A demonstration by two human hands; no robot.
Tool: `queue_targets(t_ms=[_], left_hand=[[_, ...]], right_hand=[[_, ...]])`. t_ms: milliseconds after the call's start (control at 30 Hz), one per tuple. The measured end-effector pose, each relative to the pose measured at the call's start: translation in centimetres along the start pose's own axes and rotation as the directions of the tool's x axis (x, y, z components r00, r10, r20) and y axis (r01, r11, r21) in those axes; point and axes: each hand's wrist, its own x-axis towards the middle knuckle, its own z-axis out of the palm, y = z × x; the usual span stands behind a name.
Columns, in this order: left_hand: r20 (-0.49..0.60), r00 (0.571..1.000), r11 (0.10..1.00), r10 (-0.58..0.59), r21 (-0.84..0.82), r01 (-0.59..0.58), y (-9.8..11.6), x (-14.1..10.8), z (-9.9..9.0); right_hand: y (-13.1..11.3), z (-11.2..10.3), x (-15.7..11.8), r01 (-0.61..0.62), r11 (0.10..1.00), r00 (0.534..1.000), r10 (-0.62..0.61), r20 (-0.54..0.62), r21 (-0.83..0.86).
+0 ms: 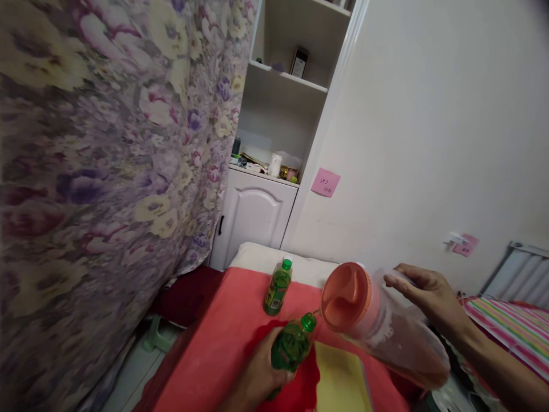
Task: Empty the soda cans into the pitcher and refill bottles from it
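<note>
My left hand (pixel 263 366) is wrapped round a green plastic bottle (pixel 291 346), whose uncapped neck tilts up to the right. In my right hand (pixel 424 292) is the handle of a clear pitcher (pixel 403 337) with an orange lid (pixel 346 296). The pitcher lies tipped over to the left, brownish liquid inside it. Its spout meets the bottle mouth, and a thin stream seems to run between them. Behind them a second green bottle (pixel 278 287), with its cap on, stands upright on the red tablecloth (pixel 210 332).
A yellow pad (pixel 341 377) lies on the table beside the left-hand bottle. Farther back stand a white cabinet (pixel 257 212) with shelves and a floral curtain (pixel 107 171). Striped bedding (pixel 514 326) is at the right, and a pink note (pixel 326 182) sticks to the wall.
</note>
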Motion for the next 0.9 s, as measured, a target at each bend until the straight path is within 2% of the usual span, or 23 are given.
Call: queue_targets(t_ms=[100, 233, 633, 900], left_hand=[[-0.031, 1.0, 1.0, -0.004, 0.019, 0.005, 0.05, 0.02, 0.06], [-0.025, 0.999, 0.999, 0.031, 0.026, -0.031, -0.22, 0.16, -0.06], [-0.046, 0.998, 0.996, 0.044, 0.073, -0.041, -0.52, 0.39, -0.14], [-0.024, 0.998, 0.998, 0.053, 0.032, -0.052, -0.09, 0.07, -0.11]], right_hand=[[-0.04, -0.08, -0.01, 0.005, 1.0, 1.0, -0.005, 0.002, -0.012], [0.04, -0.12, 0.03, -0.005, 1.0, 1.0, 0.005, 0.01, 0.008], [-0.51, -0.05, -0.11, -0.002, 1.0, 1.0, 0.002, 0.01, -0.004], [-0.86, -0.04, -0.07, 0.029, 0.999, 1.0, -0.029, -0.005, -0.026]])
